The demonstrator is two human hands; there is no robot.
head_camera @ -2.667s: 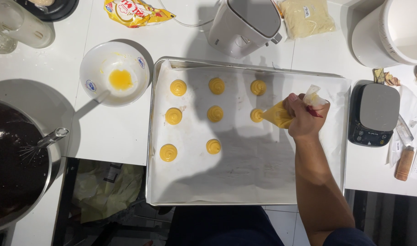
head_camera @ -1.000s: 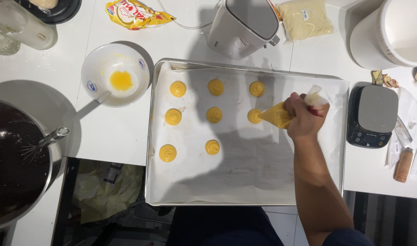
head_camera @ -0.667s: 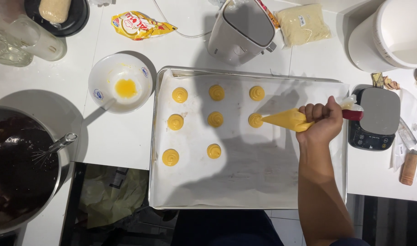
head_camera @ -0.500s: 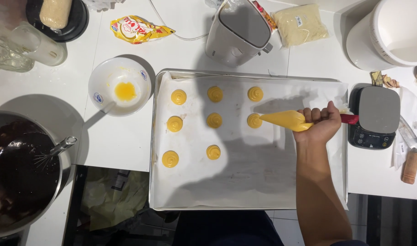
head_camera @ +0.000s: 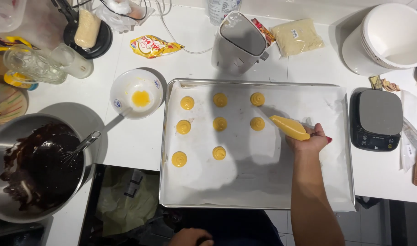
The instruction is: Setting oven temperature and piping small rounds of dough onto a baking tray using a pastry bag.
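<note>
While your right hand (head_camera: 308,143) squeezes shut around the piping bag (head_camera: 289,127), the bag lies nearly flat over the tray (head_camera: 165,150), its tip pointing toward the tray's far left corner and ending just beside the middle-row mound nearest you on the right. The bag is full of yellow batter and sits over the right half of the parchment (head_camera: 263,177). Eight yellow mounds (head_camera: 220,124) stand on the parchment in the tray's far left part: three along the far edge, three in the middle row, two in the near row. The near half and right side of the parchment carry no mounds.

Your left hand (head_camera: 190,237) rests low at the near edge of the view, below the tray; you cannot tell whether it is open or closed, and it touches nothing you can make out.

On the bench left of the tray sits a white bowl (head_camera: 136,93) with a yellow smear inside. At the bench's left edge a steel bowl (head_camera: 35,168) holds dark batter and a whisk (head_camera: 80,148). A scale (head_camera: 376,119) sits just right of the tray.
</note>
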